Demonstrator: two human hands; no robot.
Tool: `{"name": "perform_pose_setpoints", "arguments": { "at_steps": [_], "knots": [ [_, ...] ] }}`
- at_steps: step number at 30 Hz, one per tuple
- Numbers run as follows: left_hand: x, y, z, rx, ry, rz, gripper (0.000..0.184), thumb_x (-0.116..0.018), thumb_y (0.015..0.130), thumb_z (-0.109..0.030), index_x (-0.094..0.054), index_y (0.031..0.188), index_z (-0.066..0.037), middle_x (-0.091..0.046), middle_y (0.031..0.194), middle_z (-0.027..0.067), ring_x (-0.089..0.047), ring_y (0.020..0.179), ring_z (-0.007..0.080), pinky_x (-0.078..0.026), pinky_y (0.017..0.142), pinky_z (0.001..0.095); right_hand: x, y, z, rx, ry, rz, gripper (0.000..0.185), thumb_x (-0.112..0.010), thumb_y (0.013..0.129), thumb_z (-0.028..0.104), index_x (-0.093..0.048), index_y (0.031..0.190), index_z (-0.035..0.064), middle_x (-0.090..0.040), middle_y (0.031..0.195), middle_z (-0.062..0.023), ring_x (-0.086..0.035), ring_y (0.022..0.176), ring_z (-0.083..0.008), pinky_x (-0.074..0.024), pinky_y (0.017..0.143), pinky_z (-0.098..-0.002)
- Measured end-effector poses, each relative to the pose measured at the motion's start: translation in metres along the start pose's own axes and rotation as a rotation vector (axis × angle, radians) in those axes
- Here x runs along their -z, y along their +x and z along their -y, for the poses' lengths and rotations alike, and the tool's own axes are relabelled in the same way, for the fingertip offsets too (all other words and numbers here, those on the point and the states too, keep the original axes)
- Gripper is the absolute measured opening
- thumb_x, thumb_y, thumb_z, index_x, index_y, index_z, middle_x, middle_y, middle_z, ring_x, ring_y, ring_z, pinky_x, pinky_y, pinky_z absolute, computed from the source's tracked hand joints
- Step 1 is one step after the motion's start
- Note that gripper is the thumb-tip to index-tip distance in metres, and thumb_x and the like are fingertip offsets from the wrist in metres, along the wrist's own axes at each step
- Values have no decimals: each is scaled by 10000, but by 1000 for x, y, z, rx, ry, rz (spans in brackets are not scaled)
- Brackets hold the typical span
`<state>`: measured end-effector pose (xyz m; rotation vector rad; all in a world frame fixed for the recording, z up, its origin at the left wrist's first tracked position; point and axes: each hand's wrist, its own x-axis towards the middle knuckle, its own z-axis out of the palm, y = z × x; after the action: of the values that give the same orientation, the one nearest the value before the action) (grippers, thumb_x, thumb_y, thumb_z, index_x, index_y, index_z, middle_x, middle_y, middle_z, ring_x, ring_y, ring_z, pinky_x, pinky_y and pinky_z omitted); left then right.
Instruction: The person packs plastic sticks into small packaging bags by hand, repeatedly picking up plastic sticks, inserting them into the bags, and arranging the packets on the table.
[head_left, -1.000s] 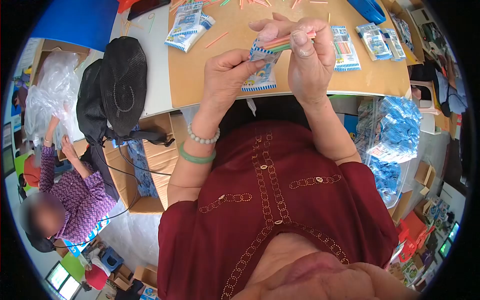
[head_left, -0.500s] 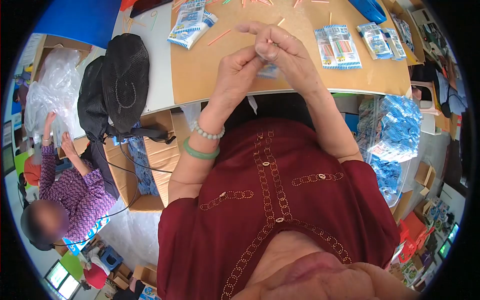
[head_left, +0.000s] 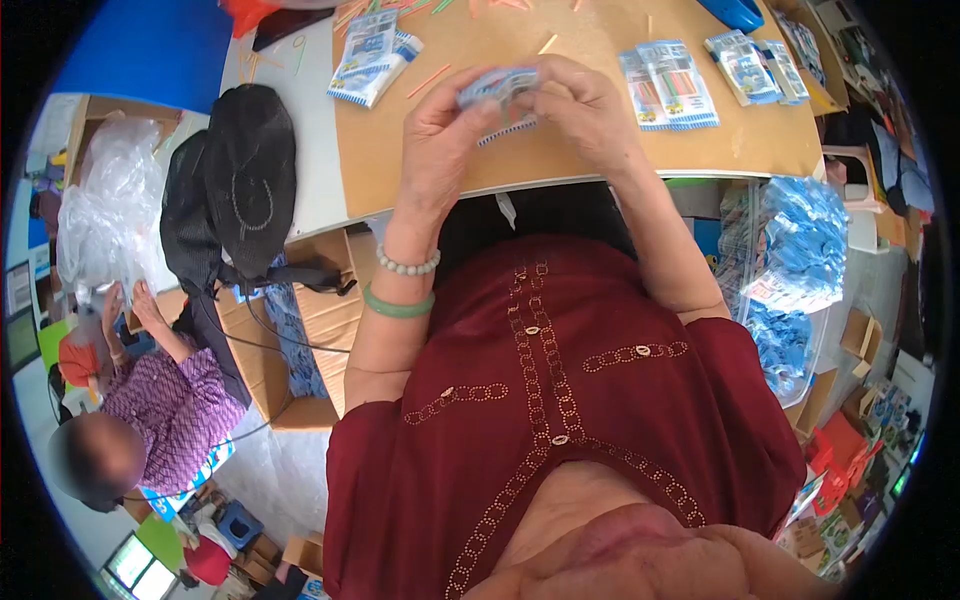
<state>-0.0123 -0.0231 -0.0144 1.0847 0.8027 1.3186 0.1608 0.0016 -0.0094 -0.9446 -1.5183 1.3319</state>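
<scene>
A small blue-and-white plastic packet (head_left: 497, 90), smeared by motion, is held up between both hands over the near part of the table. My left hand (head_left: 440, 140) is closed on its left side, thumb toward me. My right hand (head_left: 585, 110) pinches the packet's right side. Past the hands, thin coloured sticks (head_left: 430, 80) lie loose on the tan tabletop (head_left: 560, 160). Two filled packets (head_left: 670, 88) with coloured sticks showing through lie to the right of my right hand. Another small pile of packets (head_left: 375, 60) is beyond my left hand.
More packets (head_left: 755, 70) and a blue object (head_left: 732, 12) sit at the table's far right. A black bag (head_left: 250, 180) rests on the left. A bin of blue packets (head_left: 800, 240) stands right, an open carton (head_left: 305, 410) left. A co-worker (head_left: 165, 420) handles clear plastic at left.
The packet, formerly low behind my hands, is now raised between them. My left hand has moved up and left; my right hand has shifted slightly right. The head view has shifted a little.
</scene>
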Motion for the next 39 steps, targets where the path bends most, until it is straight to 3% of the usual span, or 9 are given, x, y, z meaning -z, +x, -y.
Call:
{"name": "perform_pose_setpoints", "arguments": {
  "at_steps": [4, 9, 19, 23, 25, 29, 34, 37, 39],
  "knots": [
    [2, 7, 7, 105, 178, -7, 169, -618, 862, -69, -650, 1012, 1, -612, 906, -10, -524, 813, 62, -425, 740, 215, 0, 6, -33, -55, -164, -83, 211, -612, 838, 75, -601, 1038, 10, -619, 891, 16, -556, 835, -64, -440, 736, -216],
    [-7, 13, 11, -113, 214, -32, 89, -626, 861, -76, -661, 877, 4, -566, 882, -4, -499, 747, 65, -412, 663, 212, -14, -5, -16, 22, 302, -71, 166, -590, 818, 14, -609, 982, 22, -631, 868, -12, -591, 824, -89, -475, 742, -234],
    [-24, 14, 9, -96, 174, -25, 151, -604, 893, -125, -656, 925, 13, -568, 916, 21, -511, 728, 67, -415, 658, 204, 8, -23, -7, -10, 310, -20, 170, -609, 848, 69, -611, 1016, 40, -637, 844, 3, -579, 801, -57, -452, 695, -219],
    [-12, 16, 2, -23, 181, -154, 164, -598, 891, -108, -659, 975, 19, -579, 894, 16, -534, 749, 67, -432, 673, 203, 48, -31, 14, -165, -647, -360, 259, -656, 798, 175, -608, 1014, 40, -630, 795, -24, -581, 718, -144, -440, 649, -265],
    [4, 19, 2, 15, 221, -204, 178, -595, 889, -101, -657, 996, 27, -585, 871, 5, -547, 763, 66, -443, 680, 203, 66, -31, 10, -94, -922, -498, 295, -647, 782, 195, -603, 1023, 31, -631, 832, -75, -592, 732, -271, -463, 709, -326],
    [28, 19, 0, -66, 373, -242, 181, -621, 850, -79, -657, 1001, 14, -600, 820, 25, -559, 737, 104, -450, 680, 225, 75, -30, 2, 251, -1487, -692, 291, -632, 785, 177, -600, 1038, 36, -630, 918, -112, -579, 851, -335, -455, 803, -377],
    [67, 26, -16, -252, 879, -346, 203, -648, 801, -80, -662, 991, -9, -616, 884, 76, -578, 782, 192, -463, 723, 288, 81, -12, 8, 242, -1337, -544, 291, -620, 789, 160, -598, 1056, 47, -629, 958, -119, -569, 960, -314, -434, 872, -398],
    [82, 34, -27, -321, 1304, -501, 181, -659, 788, -87, -673, 950, -9, -622, 928, 87, -598, 796, 184, -468, 719, 277, 70, 29, 22, 137, -1306, -252, 257, -613, 782, 134, -601, 1024, 47, -624, 991, -130, -549, 1014, -309, -434, 877, -393],
    [85, 35, -32, -297, 1283, -511, 179, -657, 779, -91, -669, 938, -8, -613, 951, 98, -583, 837, 223, -459, 751, 313, 63, 65, 21, 97, -1423, -133, 242, -610, 780, 130, -595, 1005, 39, -626, 986, -132, -554, 1011, -313, -436, 875, -401]
  ]
}}
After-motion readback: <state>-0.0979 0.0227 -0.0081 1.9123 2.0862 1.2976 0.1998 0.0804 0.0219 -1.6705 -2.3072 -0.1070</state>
